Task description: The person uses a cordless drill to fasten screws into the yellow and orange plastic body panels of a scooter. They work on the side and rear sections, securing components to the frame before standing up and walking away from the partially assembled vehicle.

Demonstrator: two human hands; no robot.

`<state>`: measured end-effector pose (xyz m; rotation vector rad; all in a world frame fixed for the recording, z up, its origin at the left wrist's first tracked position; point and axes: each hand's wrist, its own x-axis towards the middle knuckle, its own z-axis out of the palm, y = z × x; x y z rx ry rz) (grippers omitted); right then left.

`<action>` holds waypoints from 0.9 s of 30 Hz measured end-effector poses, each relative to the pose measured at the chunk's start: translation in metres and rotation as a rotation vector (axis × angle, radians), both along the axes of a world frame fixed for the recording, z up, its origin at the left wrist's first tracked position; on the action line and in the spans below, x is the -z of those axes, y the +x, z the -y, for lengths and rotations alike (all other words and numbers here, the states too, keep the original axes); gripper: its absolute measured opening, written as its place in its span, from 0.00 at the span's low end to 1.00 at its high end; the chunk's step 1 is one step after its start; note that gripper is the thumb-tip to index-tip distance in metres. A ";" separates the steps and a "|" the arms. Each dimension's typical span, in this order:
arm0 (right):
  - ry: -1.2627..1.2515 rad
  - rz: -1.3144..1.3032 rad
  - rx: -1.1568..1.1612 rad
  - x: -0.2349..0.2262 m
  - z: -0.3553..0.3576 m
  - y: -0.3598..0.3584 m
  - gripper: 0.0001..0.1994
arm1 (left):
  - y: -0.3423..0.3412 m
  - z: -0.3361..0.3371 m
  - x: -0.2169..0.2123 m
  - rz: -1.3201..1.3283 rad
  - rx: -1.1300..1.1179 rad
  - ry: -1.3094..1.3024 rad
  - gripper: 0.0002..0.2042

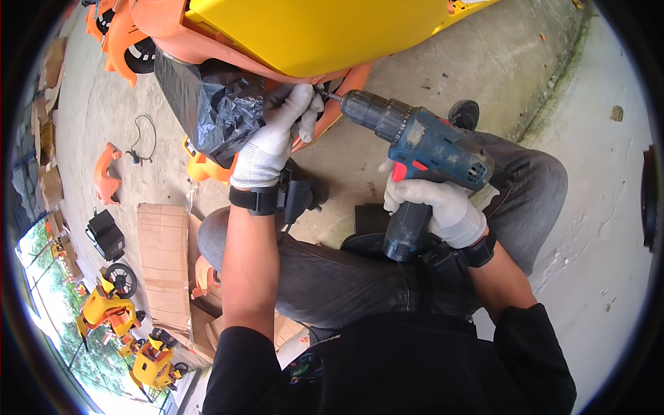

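Observation:
A dark blue cordless drill (425, 149) lies level in my right hand (443, 207), which wears a white glove and wraps the handle near the red trigger. Its chuck points left, and the thin bit (333, 97) reaches the edge of an orange and yellow vehicle body (311, 41). Close to the bit tip, my gloved left hand (273, 138) has its fingers bent together against the underside of the orange panel (221, 50). What those fingers hold is hidden. Crumpled black plastic sheeting (225, 114) hangs beside that hand.
My bent legs (346, 280) frame the work. On the concrete floor to the left lie flattened cardboard (163, 256), a black box (106, 235), an orange curved part (107, 173) and a cable (144, 138). Yellow ride-on vehicles (111, 311) stand farther off. A pale wall (595, 207) rises at right.

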<state>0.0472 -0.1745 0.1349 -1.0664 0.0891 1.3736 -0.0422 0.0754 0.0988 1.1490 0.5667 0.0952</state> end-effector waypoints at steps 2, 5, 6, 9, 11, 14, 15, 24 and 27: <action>0.002 0.009 0.002 -0.001 0.002 0.002 0.21 | 0.003 0.003 -0.004 -0.001 -0.057 0.006 0.15; 0.006 0.000 0.010 -0.003 0.010 0.002 0.21 | 0.003 0.005 -0.006 -0.002 -0.099 0.008 0.14; 0.009 -0.008 0.014 -0.005 0.012 0.002 0.21 | 0.003 0.006 -0.006 -0.003 -0.106 0.010 0.14; 0.022 0.008 0.028 -0.015 0.020 0.005 0.21 | 0.003 0.006 -0.008 -0.022 -0.112 0.013 0.13; 0.035 0.020 0.050 -0.022 0.025 0.007 0.21 | -0.002 0.004 -0.009 -0.024 -0.009 0.020 0.13; 0.031 0.041 0.095 -0.037 0.033 0.013 0.21 | -0.005 -0.001 0.002 -0.110 0.162 -0.062 0.14; 0.025 0.047 0.107 -0.041 0.037 0.014 0.21 | 0.001 0.007 0.005 -0.180 0.186 -0.078 0.14; 0.154 0.165 0.201 -0.039 0.077 0.046 0.23 | 0.128 0.099 0.166 -0.163 -0.227 -0.759 0.10; 0.219 0.140 0.245 -0.039 0.077 0.057 0.21 | 0.165 0.112 0.230 -0.142 -0.502 -0.949 0.11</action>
